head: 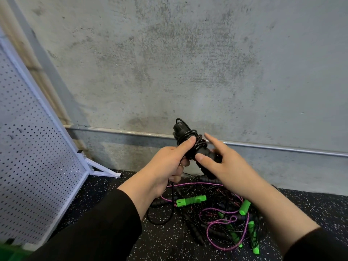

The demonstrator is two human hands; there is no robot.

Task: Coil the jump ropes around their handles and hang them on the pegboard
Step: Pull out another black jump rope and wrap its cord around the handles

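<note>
**One black rope nearly wound, a whole heap still waiting**

Closest to us, two black sleeves (105, 223) reach out over the speckled floor (165, 245). Down there lies the tangled pile of ropes (216, 219): thin black cords, a purple braided cord (224, 211) looping through them, bright green handles (191, 201) and knobbly black ones scattered about. None of that lot looks coiled, so I'd say most of the job is still ahead.

Up above the pile, the action. The left hand (167, 164) grips the black jump rope (188, 142) firmly, fingers curled round the handles and thumb pressed on the wound cord. Several turns of glossy cord sit bunched round the handles, and a loose tail drops from under the left hand to the floor, so the winding isn't quite finished by my reckoning. The right hand (224, 162) holds nothing tightly: its grip is wide, fingers mostly straight, the thumb touching the handle below the coil.

Off to the left stands the white pegboard (28, 157) on its frame. I can't make out a single rope hanging on the part we can see. Behind it all, a bare concrete wall (188, 63) with a metal pipe (282, 148) running along it.
</note>
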